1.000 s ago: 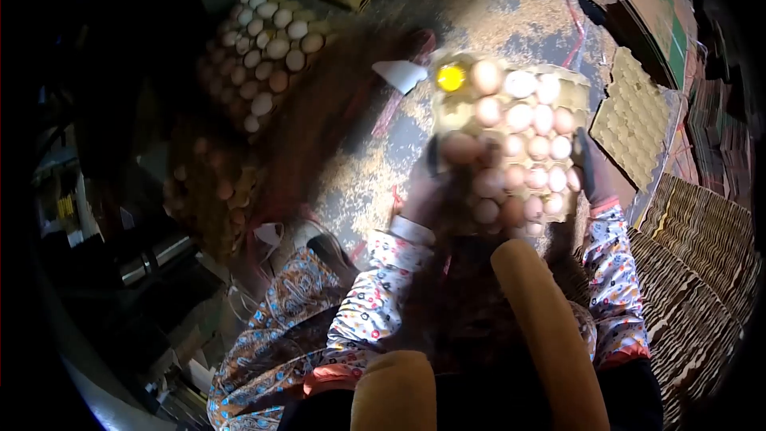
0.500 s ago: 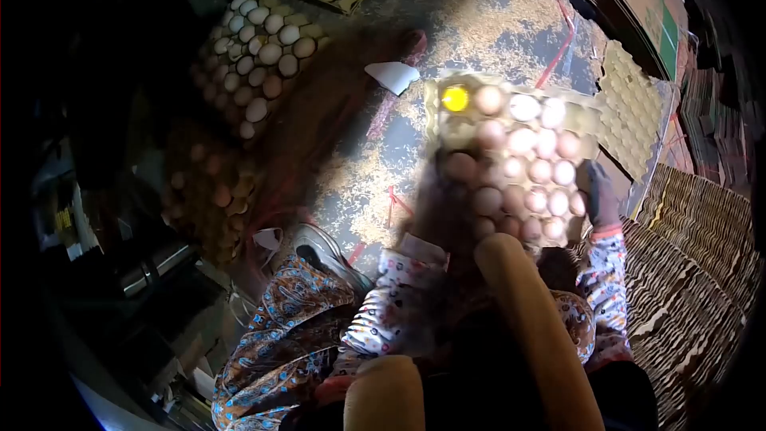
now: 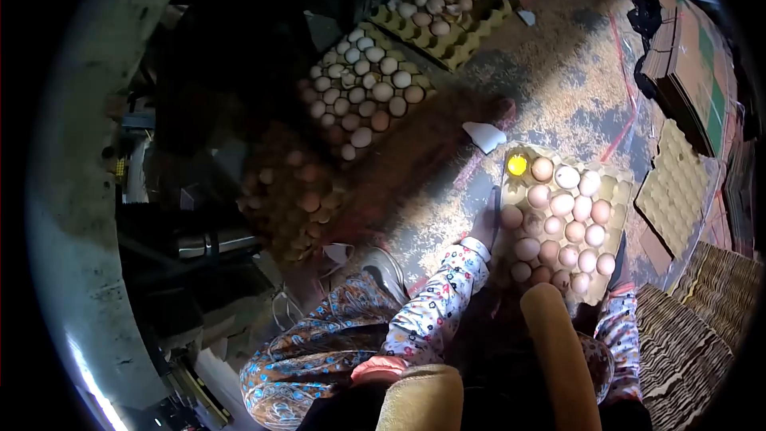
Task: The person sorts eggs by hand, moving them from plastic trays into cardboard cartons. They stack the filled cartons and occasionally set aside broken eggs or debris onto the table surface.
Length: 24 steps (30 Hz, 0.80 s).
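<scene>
A pulp egg tray point(image 3: 613, 191) sits on the floor in a bright patch of light, with pale and brown eggs point(image 3: 562, 205) in most cups. A bright yellow spot like a yolk point(image 3: 517, 165) lies in its upper left cup. My left hand point(image 3: 485, 222), dark-gloved with a flowered sleeve, grips the tray's left edge, fingers along its side. At the lower right edge my right hand point(image 3: 621, 270) holds the tray's side; it is dark and partly hidden. A white shard point(image 3: 484, 136) lies by the tray's upper left corner.
Shadowed trays with eggs stand at upper left point(image 3: 361, 88), top point(image 3: 447, 12) and left point(image 3: 295, 199). An unfilled tray point(image 3: 675, 187) and cardboard bundles point(image 3: 692, 72) are on the right, above stacked trays point(image 3: 686, 343). A shoe point(image 3: 385, 271) is beside the patterned cloth.
The view has swung, shifting the scene right and down. My left hand now shows at the tray's left edge. The tray is nearer the white shard, and my right hand sits lower along its side.
</scene>
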Motion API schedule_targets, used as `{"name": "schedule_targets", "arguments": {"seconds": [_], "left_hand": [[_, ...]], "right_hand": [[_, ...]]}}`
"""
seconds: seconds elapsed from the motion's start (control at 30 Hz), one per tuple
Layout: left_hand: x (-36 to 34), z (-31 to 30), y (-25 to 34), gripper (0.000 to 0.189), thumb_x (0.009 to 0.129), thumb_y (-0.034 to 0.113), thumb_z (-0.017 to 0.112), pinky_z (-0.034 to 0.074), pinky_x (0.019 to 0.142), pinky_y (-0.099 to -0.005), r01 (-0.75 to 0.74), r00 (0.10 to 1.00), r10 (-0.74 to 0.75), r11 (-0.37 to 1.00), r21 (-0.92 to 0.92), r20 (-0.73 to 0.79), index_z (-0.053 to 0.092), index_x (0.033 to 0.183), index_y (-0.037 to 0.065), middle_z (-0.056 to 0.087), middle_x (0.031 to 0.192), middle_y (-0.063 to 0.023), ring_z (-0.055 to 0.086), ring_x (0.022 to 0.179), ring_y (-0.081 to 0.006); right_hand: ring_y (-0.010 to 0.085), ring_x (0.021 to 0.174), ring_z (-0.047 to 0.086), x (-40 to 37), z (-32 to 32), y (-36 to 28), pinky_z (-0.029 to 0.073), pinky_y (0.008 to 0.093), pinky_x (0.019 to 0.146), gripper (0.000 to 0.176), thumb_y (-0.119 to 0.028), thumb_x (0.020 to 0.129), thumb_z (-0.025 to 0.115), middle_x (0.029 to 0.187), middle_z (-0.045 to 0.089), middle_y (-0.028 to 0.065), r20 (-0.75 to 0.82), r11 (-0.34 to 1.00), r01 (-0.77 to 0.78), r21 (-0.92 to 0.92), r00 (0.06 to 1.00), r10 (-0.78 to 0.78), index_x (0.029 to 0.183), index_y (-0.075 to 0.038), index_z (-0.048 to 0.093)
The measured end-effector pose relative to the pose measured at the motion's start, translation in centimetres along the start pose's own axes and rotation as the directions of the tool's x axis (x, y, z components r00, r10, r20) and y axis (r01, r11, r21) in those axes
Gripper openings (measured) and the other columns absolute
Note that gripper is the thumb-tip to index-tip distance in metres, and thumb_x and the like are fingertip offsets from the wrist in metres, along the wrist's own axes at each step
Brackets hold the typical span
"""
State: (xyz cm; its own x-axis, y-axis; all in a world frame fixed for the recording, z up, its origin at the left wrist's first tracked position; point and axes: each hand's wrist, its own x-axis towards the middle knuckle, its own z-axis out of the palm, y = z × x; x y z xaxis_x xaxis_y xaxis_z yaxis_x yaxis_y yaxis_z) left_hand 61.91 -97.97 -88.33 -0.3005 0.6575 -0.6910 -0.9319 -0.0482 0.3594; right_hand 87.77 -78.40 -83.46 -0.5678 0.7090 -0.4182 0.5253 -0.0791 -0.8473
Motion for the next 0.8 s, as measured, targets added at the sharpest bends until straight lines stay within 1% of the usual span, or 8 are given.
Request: {"name": "schedule_targets", "arguments": {"seconds": [0.1, 0.23, 0.33, 0.4, 0.5, 0.57, 0.63, 0.8], "left_hand": [[-0.8, 0.5, 1.9, 0.045, 0.101, 0.038, 0.039, 0.043, 0.092, -0.0311, -0.004, 1.000, 0.006, 0.995, 0.104, -0.019, 0.049, 0.129, 0.004, 0.056, 0.117, -0.0095, 0.052, 0.105, -0.0208], [-2.5, 1.0, 7.7, 0.046, 0.100, 0.039, 0.040, 0.043, 0.093, -0.0318, -0.103, 0.994, 0.110, 0.942, 0.319, -0.005, 0.049, 0.129, 0.004, 0.055, 0.118, -0.0100, 0.051, 0.106, -0.0216], [-3.7, 1.3, 14.3, 0.047, 0.100, 0.040, 0.041, 0.043, 0.093, -0.0324, -0.204, 0.971, 0.237, 0.843, 0.497, -0.003, 0.049, 0.129, 0.004, 0.055, 0.119, -0.0103, 0.051, 0.106, -0.0221], [-4.4, 1.1, 19.3, 0.047, 0.100, 0.040, 0.041, 0.043, 0.093, -0.0328, -0.266, 0.941, 0.337, 0.761, 0.591, -0.010, 0.050, 0.129, 0.004, 0.055, 0.119, -0.0106, 0.051, 0.107, -0.0225], [-4.9, 0.2, 26.4, 0.048, 0.100, 0.041, 0.041, 0.043, 0.094, -0.0333, -0.316, 0.875, 0.483, 0.614, 0.723, -0.028, 0.050, 0.129, 0.003, 0.055, 0.120, -0.0110, 0.051, 0.108, -0.0231], [-4.6, -0.8, 30.6, 0.048, 0.099, 0.041, 0.042, 0.042, 0.094, -0.0337, -0.301, 0.832, 0.553, 0.509, 0.806, -0.038, 0.050, 0.128, 0.003, 0.055, 0.120, -0.0112, 0.051, 0.108, -0.0235], [-4.2, -1.7, 34.7, 0.049, 0.099, 0.041, 0.042, 0.042, 0.094, -0.0341, -0.266, 0.786, 0.617, 0.393, 0.880, -0.038, 0.050, 0.128, 0.003, 0.055, 0.120, -0.0115, 0.051, 0.109, -0.0239], [-2.0, -4.0, 41.2, 0.050, 0.099, 0.042, 0.043, 0.042, 0.095, -0.0350, -0.143, 0.706, 0.708, 0.149, 0.979, -0.005, 0.050, 0.128, 0.003, 0.054, 0.121, -0.0121, 0.050, 0.110, -0.0248]], "right_hand": [[0.0231, 0.118, 0.048, -1.4, 3.5, -1.9, 0.033, 0.0335, 0.104, 0.059, -0.028, 0.099, 0.044, 0.131, 0.051, 0.0145, -0.101, 1.000, -0.015, 0.015, 0.995, 0.016, 0.147, -0.004, 0.021], [0.0224, 0.113, 0.049, -1.4, 8.2, -4.8, 0.035, 0.0332, 0.100, 0.061, -0.031, 0.096, 0.047, 0.128, 0.052, 0.0146, -0.110, 0.998, 0.013, 0.062, 0.994, -0.006, 0.146, -0.004, 0.023], [0.0218, 0.110, 0.050, 1.3, 9.7, -9.4, 0.037, 0.0329, 0.097, 0.063, -0.033, 0.095, 0.049, 0.125, 0.053, 0.0146, -0.052, 0.994, 0.078, 0.082, 0.996, -0.073, 0.146, -0.004, 0.025], [0.0214, 0.108, 0.051, 3.7, 10.4, -13.3, 0.038, 0.0327, 0.096, 0.064, -0.034, 0.094, 0.051, 0.123, 0.054, 0.0146, 0.017, 0.983, 0.155, 0.095, 0.987, -0.157, 0.145, -0.004, 0.027], [0.0209, 0.104, 0.052, 8.5, 13.0, -19.8, 0.040, 0.0325, 0.093, 0.066, -0.036, 0.092, 0.053, 0.121, 0.055, 0.0146, 0.142, 0.950, 0.288, 0.123, 0.942, -0.304, 0.144, -0.004, 0.029], [0.0205, 0.102, 0.053, 12.0, 15.8, -22.9, 0.041, 0.0323, 0.091, 0.067, -0.038, 0.091, 0.054, 0.119, 0.055, 0.0147, 0.218, 0.933, 0.329, 0.147, 0.909, -0.355, 0.144, -0.004, 0.030], [0.0201, 0.100, 0.054, 14.8, 18.8, -24.6, 0.043, 0.0321, 0.089, 0.068, -0.039, 0.090, 0.056, 0.117, 0.056, 0.0147, 0.278, 0.935, 0.313, 0.169, 0.895, -0.350, 0.143, -0.004, 0.031], [0.0192, 0.094, 0.056, 14.8, 23.3, -23.0, 0.046, 0.0317, 0.084, 0.072, -0.043, 0.087, 0.060, 0.113, 0.058, 0.0147, 0.292, 0.944, 0.229, 0.236, 0.910, -0.294, 0.142, -0.004, 0.035]]}}
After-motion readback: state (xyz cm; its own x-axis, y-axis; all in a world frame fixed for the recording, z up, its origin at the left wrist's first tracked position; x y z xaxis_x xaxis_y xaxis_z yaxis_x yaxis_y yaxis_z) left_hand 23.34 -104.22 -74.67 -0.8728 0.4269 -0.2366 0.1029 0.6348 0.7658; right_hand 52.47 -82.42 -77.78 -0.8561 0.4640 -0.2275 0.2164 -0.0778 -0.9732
